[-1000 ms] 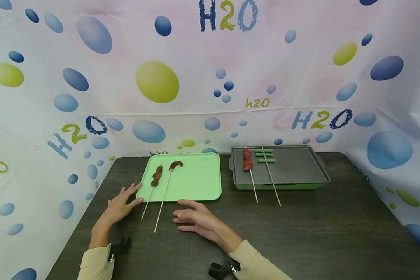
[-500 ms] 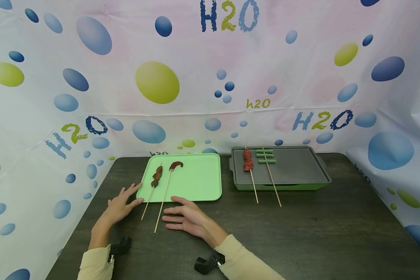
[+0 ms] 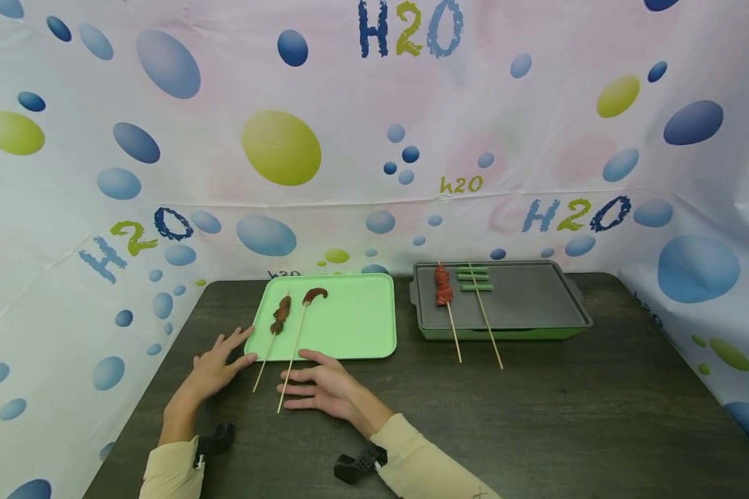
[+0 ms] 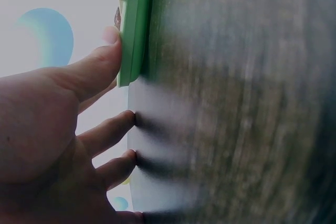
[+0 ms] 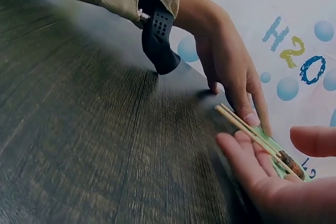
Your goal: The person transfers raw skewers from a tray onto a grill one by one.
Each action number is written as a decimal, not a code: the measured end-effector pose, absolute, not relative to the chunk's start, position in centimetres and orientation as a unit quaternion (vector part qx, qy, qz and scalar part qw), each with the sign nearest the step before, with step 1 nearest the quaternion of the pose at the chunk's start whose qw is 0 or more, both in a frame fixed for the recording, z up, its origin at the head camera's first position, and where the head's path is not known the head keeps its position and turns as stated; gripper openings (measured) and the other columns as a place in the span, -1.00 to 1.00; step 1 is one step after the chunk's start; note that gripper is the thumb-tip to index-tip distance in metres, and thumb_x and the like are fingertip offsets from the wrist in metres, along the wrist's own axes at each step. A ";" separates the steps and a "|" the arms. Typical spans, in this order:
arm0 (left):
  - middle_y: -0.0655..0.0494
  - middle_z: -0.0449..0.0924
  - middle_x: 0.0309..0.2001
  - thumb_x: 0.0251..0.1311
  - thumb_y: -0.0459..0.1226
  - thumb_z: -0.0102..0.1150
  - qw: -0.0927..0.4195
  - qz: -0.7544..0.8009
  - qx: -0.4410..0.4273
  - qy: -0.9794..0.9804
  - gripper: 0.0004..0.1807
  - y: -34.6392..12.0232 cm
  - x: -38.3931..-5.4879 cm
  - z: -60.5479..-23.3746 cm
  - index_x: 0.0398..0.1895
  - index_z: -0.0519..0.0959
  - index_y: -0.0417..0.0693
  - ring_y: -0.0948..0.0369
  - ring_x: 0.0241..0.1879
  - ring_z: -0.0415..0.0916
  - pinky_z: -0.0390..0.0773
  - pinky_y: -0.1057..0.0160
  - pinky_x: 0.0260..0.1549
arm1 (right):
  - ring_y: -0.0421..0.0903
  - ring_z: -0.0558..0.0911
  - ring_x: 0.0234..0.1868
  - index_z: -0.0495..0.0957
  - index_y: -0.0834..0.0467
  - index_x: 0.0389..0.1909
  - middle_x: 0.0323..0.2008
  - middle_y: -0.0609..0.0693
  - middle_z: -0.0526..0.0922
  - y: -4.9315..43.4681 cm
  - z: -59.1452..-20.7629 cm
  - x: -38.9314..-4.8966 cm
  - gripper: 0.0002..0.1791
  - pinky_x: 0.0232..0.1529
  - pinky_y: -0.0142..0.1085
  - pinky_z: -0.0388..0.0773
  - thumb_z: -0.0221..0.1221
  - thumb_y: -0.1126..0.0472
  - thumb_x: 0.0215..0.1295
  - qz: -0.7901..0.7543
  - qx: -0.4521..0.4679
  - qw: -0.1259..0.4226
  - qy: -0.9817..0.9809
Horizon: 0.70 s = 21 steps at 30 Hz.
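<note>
My left hand point(image 3: 213, 371) rests at the near left corner of a light green tray point(image 3: 358, 319); thumb and forefinger touch its rim, while other fingertips meet the table in the left wrist view. On the tray lie a brown meat skewer point(image 3: 280, 316) and a skewer with a curled dark-red piece point(image 3: 315, 294), their sticks jutting over the front edge. My right hand point(image 3: 331, 394) has its fingers loosely extended at the curled-piece skewer's stick point(image 3: 291, 357), some of them behind it. In the right wrist view the thumb stands apart from the sticks point(image 5: 244, 127).
A grey-topped griddle point(image 3: 530, 298) with a green base stands at the back right. On it lie a red meat skewer point(image 3: 442, 284) and a skewer of green pieces point(image 3: 474, 287), sticks overhanging the front. A patterned sheet point(image 3: 349, 138) hangs behind the dark table point(image 3: 568, 416).
My right hand has moved left, reaching the stick of the curled-piece skewer. The left hand has stayed at the tray's corner.
</note>
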<state>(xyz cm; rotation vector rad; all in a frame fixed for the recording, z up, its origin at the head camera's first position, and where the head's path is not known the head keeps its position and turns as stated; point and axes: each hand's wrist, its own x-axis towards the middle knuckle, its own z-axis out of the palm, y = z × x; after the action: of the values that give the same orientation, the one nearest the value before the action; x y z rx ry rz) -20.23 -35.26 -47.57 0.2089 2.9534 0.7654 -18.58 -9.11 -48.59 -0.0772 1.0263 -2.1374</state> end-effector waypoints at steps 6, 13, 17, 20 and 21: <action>-0.34 0.02 0.40 0.30 0.08 0.02 0.042 0.254 0.065 0.964 -0.26 -35.3 -20.3 -47.7 0.46 0.13 -0.02 -0.41 0.35 -0.21 -0.27 -0.62 -0.05 | 0.23 0.57 0.04 0.09 0.26 0.41 0.08 0.40 0.48 -9.0 -48.6 -18.8 -0.33 -0.06 0.01 0.56 0.10 0.42 0.31 -0.827 -0.043 0.350 0.439; -0.34 0.01 0.40 0.30 0.09 0.01 0.042 0.257 0.064 0.963 -0.26 -35.2 -20.2 -47.5 0.46 0.14 -0.02 -0.41 0.35 -0.22 -0.27 -0.62 -0.05 | 0.23 0.62 -0.06 0.28 0.34 0.29 -0.05 0.39 0.56 -8.9 -48.6 -19.1 -0.43 -0.19 -0.05 0.62 0.13 0.48 0.24 -0.814 -0.031 0.314 0.488; -0.34 0.01 0.40 0.31 0.08 0.02 0.043 0.257 0.065 0.963 -0.26 -35.2 -20.2 -47.6 0.46 0.13 -0.02 -0.41 0.35 -0.22 -0.27 -0.62 -0.05 | 0.24 0.62 -0.07 0.31 0.33 0.28 -0.07 0.39 0.58 -8.7 -48.7 -19.1 -0.44 -0.21 -0.05 0.63 0.12 0.49 0.22 -0.807 -0.031 0.309 0.503; -0.34 0.01 0.40 0.31 0.08 0.02 0.042 0.257 0.066 0.963 -0.26 -35.2 -20.2 -47.7 0.46 0.13 -0.03 -0.41 0.35 -0.22 -0.27 -0.62 -0.05 | 0.24 0.63 -0.07 0.32 0.32 0.27 -0.08 0.38 0.58 -8.5 -48.8 -19.1 -0.44 -0.22 -0.06 0.63 0.13 0.49 0.22 -0.803 -0.034 0.308 0.509; -0.34 0.01 0.40 0.31 0.07 0.02 0.041 0.257 0.066 0.963 -0.26 -35.2 -20.2 -47.7 0.46 0.13 -0.03 -0.41 0.35 -0.22 -0.27 -0.62 -0.05 | 0.24 0.63 -0.08 0.32 0.32 0.27 -0.08 0.37 0.58 -8.4 -48.8 -19.1 -0.44 -0.23 -0.06 0.63 0.14 0.48 0.22 -0.802 -0.035 0.307 0.511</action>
<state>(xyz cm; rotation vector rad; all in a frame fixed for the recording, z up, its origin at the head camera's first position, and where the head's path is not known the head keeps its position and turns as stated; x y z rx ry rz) -20.24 -35.22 -47.69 0.2020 2.9492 0.7875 -19.06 -8.43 -48.80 -0.0938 1.3531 -2.1214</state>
